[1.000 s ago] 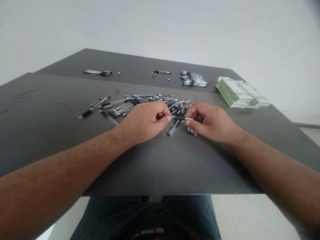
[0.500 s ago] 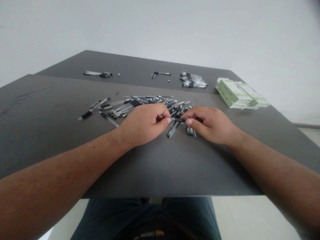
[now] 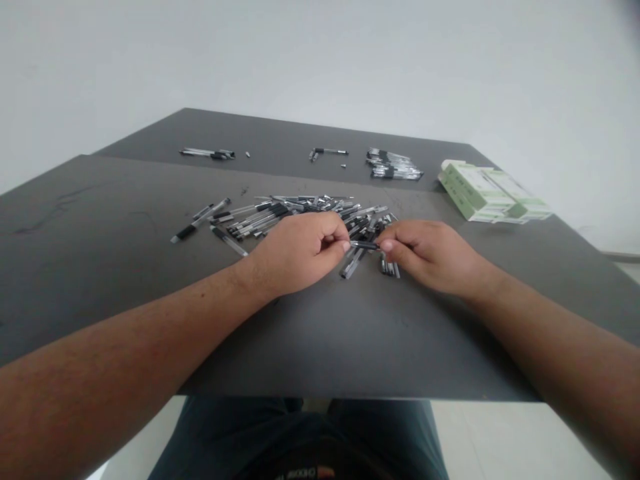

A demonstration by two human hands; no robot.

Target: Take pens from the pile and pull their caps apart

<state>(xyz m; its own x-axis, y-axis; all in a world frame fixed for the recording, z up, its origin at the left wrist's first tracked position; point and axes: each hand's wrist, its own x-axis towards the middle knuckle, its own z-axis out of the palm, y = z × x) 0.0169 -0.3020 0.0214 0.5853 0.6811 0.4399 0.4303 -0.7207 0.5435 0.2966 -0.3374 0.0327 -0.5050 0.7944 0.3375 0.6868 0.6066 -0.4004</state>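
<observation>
Between my two hands a pen [image 3: 365,245] with a black grip is held level, just above the table. My left hand [image 3: 305,257] pinches one end between thumb and fingertips, and that end is hidden in the fingers. At the other end, my right hand [image 3: 425,253] pinches the tip, also largely covered. Behind and partly under the hands lies a loose pile of pens [image 3: 263,217], clear with black grips. Several pen caps [image 3: 390,265] lie beside my right fingertips, and a clear cap-like piece [image 3: 350,265] points toward me below the held pen.
Two green-and-white boxes [image 3: 483,192] stand at the right. Toward the back lie a stack of pens [image 3: 395,165], a pen with small parts [image 3: 330,152] and a few pens [image 3: 207,153] at left. Another pen [image 3: 200,221] lies left of the pile. The grey table [image 3: 320,347] ends before my lap.
The view has shifted slightly, so everything sits a little further right and lower. Both hands still grip the pen, and slightly more of its black grip shows between them.
</observation>
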